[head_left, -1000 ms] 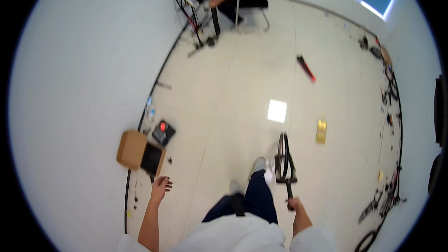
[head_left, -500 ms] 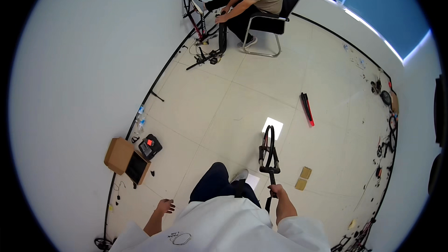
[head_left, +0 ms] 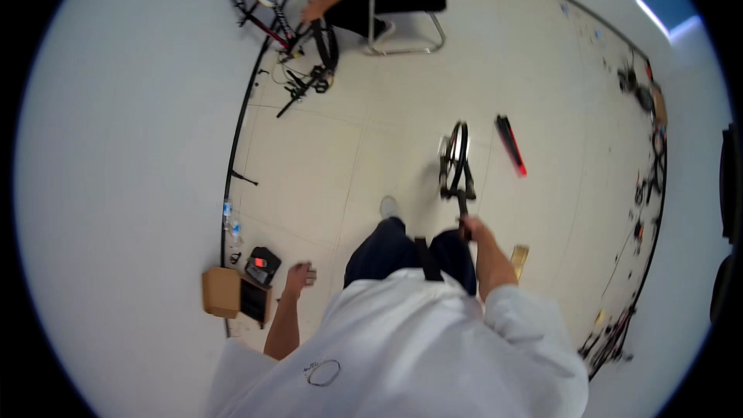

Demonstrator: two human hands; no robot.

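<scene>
My right hand (head_left: 469,227) grips the black fork stem of a bicycle wheel (head_left: 455,159) that stands upright on the tiled floor just ahead of my legs. My left hand (head_left: 297,276) swings loose at my side with fingers curled and nothing in it, above a small black case (head_left: 261,264) on the floor. Far ahead, a seated person's hand (head_left: 313,10) rests on a dark bicycle frame (head_left: 288,31) by the white wall.
A cardboard box (head_left: 220,292) and two water bottles (head_left: 230,224) lie along the left wall. A red and black tool (head_left: 511,144) lies on the floor right of the wheel. Bicycle parts (head_left: 648,178) line the right wall. A metal chair (head_left: 405,15) stands ahead.
I have walked forward with the wheel; the seated person and bicycle frame are nearer, and the red tool now lies beside the wheel. My left arm has swung forward.
</scene>
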